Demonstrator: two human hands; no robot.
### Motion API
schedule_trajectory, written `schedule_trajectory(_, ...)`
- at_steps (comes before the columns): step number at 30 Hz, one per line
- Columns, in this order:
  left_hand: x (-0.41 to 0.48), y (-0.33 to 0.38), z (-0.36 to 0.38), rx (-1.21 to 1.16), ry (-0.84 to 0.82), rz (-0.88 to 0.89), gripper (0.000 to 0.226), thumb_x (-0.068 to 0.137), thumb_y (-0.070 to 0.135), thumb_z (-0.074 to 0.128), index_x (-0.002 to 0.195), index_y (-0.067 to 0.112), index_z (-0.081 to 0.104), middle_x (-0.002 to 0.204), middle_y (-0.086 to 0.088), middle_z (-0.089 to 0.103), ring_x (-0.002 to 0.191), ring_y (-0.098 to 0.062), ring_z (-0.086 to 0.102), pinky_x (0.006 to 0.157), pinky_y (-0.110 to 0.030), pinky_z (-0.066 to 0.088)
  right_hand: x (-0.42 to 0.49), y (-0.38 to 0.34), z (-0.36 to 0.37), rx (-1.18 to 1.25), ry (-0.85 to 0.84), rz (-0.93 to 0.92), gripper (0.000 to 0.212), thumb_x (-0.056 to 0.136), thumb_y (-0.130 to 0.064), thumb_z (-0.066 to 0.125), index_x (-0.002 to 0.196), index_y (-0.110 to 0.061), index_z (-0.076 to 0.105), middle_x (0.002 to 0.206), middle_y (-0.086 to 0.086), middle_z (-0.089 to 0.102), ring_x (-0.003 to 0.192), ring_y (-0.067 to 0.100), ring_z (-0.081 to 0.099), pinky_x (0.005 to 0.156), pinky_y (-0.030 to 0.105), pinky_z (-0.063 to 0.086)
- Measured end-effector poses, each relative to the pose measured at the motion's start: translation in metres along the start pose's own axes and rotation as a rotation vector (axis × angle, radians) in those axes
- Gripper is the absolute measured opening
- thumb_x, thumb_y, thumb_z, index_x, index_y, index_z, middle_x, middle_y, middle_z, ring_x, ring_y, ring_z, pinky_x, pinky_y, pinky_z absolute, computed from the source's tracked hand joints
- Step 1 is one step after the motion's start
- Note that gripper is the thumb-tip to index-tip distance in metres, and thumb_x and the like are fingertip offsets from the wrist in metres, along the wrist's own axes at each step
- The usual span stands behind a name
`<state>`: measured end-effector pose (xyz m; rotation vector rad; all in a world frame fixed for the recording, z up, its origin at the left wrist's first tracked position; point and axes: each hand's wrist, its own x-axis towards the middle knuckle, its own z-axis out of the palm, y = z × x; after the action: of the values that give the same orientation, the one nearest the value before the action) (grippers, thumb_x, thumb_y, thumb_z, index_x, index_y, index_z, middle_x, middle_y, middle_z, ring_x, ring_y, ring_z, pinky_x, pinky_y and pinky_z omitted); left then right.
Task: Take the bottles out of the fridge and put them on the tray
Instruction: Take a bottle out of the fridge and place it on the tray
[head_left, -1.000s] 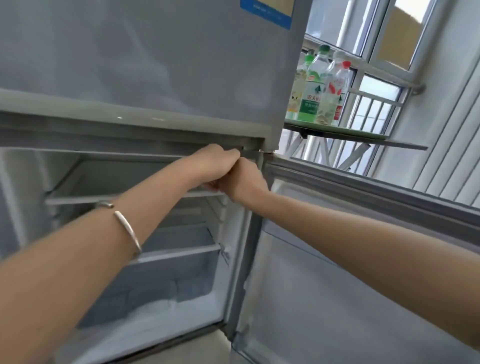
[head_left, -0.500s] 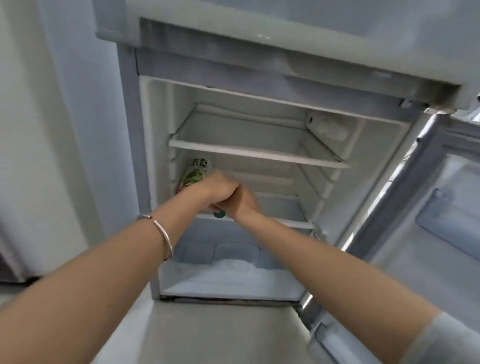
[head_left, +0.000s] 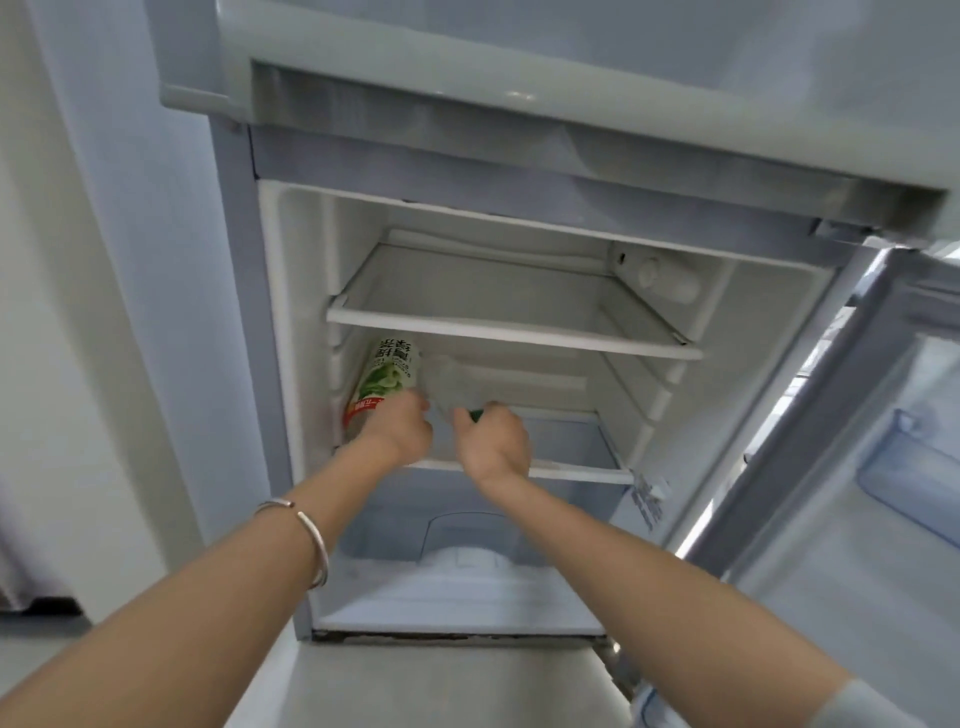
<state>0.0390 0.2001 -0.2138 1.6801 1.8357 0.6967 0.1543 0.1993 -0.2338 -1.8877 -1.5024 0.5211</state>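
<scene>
Open fridge, middle shelf: labelled bottle lying far left, left hand closed on its neck; right hand curled round something green-capped, contents unclear. Could slip or snag the upper shelf if yanked.

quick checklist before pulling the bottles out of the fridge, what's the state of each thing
1. Fridge door swung open: ok.
2. Left hand closed on the green-label bottle, near its lower end: ok.
3. Right hand closed on the clear bottle, at its green cap: ok, though the grip is mostly hidden.
4. Both bottles lying on the middle shelf: ok.
5. Upper shelf leaves room to lift: cannot tell.
6. Tray ready: cannot tell, out of view.
</scene>
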Motion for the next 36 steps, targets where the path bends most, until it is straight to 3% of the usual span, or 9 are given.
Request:
schedule_trajectory(5,-0.006,0.043,0.010,0.041,-0.007,0.147,0.064,0.087,0.000,0.052,0.147,0.007,0.029,0.142,-0.020,0.046,0.130,-0.034,0.047,0.103,-0.034,0.042,-0.004,-0.011,-0.057,-0.027,0.140,-0.234,0.029,0.086,-0.036,0.052,0.095,-0.010,0.057,0.087,0.012,0.068,0.079,0.033,0.062,0.063,0.035,0.046)
schedule_trajectory(9,-0.014,0.063,0.000,0.038,-0.011,0.225,0.077,0.078,-0.001,0.060,0.146,0.018,0.030,0.141,-0.014,0.048,0.125,-0.032,0.052,0.102,-0.038,0.046,-0.013,-0.022,-0.098,-0.040,0.271,-0.384,0.022,0.085,-0.033,0.052,0.088,-0.011,0.055,0.077,0.008,0.064,0.071,0.033,0.058,0.058,0.034,0.043)
schedule_trajectory(14,-0.053,0.094,-0.019,0.026,-0.254,0.346,0.086,0.073,0.010,0.080,0.146,0.015,0.035,0.149,-0.003,0.042,0.136,-0.021,0.041,0.107,-0.028,0.034,-0.031,-0.018,-0.144,-0.070,0.350,-0.486,0.021,0.083,-0.037,0.053,0.086,-0.019,0.062,0.076,-0.001,0.066,0.070,0.024,0.061,0.062,0.037,0.051)
schedule_trajectory(18,-0.076,0.116,-0.023,-0.205,-0.376,0.366,0.074,0.071,0.008,0.083,0.136,0.012,0.047,0.121,0.002,0.059,0.109,-0.014,0.058,0.085,-0.021,0.049,-0.045,-0.008,-0.181,-0.065,0.414,-0.519,0.024,0.092,-0.041,0.052,0.083,-0.019,0.059,0.067,-0.008,0.058,0.063,0.015,0.055,0.056,0.031,0.043)
schedule_trajectory(20,-0.085,0.126,-0.026,-0.266,-0.421,0.391,0.070,0.071,0.009,0.082,0.131,0.016,0.047,0.120,0.004,0.058,0.109,-0.013,0.058,0.077,-0.022,0.051,-0.052,-0.005,-0.198,-0.071,0.429,-0.530,0.025,0.094,-0.041,0.052,0.086,-0.018,0.059,0.066,-0.008,0.054,0.061,0.014,0.051,0.054,0.027,0.034)
schedule_trajectory(25,-0.101,0.146,-0.034,-0.462,-0.527,0.408,0.061,0.071,0.000,0.080,0.120,0.019,0.049,0.119,-0.003,0.066,0.109,-0.025,0.066,0.090,-0.050,0.055,-0.068,-0.009,-0.229,0.017,0.419,-0.522,0.028,0.095,-0.043,0.051,0.111,-0.022,0.058,0.082,-0.009,0.061,0.074,0.011,0.058,0.066,0.026,0.042)
schedule_trajectory(30,-0.108,0.159,-0.042,-0.558,-0.479,0.426,0.060,0.067,0.003,0.083,0.118,0.016,0.055,0.116,-0.005,0.066,0.100,-0.022,0.068,0.076,-0.042,0.061,-0.094,-0.003,-0.245,0.118,0.279,-0.535,0.059,0.088,-0.030,0.058,0.138,-0.020,0.029,0.112,-0.006,0.056,0.098,0.009,0.058,0.088,0.027,0.048)
schedule_trajectory(33,-0.116,0.170,-0.053,-0.600,-0.459,0.451,0.058,0.067,0.006,0.084,0.117,0.017,0.057,0.114,-0.004,0.069,0.095,-0.019,0.070,0.070,-0.035,0.061,-0.105,0.014,-0.233,0.082,0.255,-0.489,0.078,0.079,-0.041,0.061,0.144,-0.026,0.020,0.136,-0.005,0.047,0.117,0.010,0.053,0.100,0.032,0.048)
schedule_trajectory(36,-0.128,0.188,-0.063,-0.588,-0.483,0.532,0.053,0.067,0.006,0.084,0.112,0.018,0.059,0.113,-0.003,0.069,0.095,-0.022,0.072,0.067,-0.036,0.060,-0.118,0.027,-0.223,0.134,0.230,-0.450,0.090,0.078,-0.049,0.064,0.147,-0.037,0.008,0.142,-0.014,0.045,0.125,0.002,0.050,0.104,0.030,0.044)
